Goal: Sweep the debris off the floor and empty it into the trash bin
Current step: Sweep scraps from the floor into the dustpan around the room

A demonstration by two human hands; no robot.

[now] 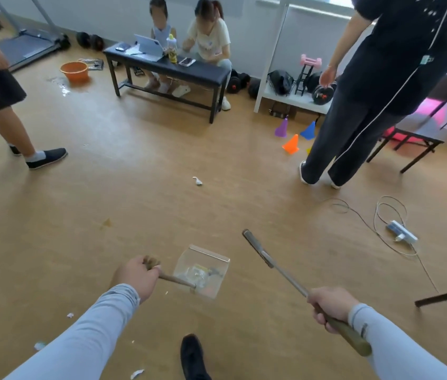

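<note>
My left hand [137,278] grips the short wooden handle of a clear dustpan [203,270], held above the wooden floor with some scraps inside it. My right hand [329,305] grips the long handle of a broom [277,266]; its narrow dark head points up and away at centre. A white paper scrap [197,181] lies on the floor further ahead. More small white scraps [136,373] lie near my feet at the lower left. No trash bin shows.
A person [368,100] stands at the right, another [0,86] at the left. Two people sit behind a black bench [167,68]. An orange basin [75,71], coloured cones [291,144], a power strip [402,231] with cables and my dark shoe [193,357] are on the floor.
</note>
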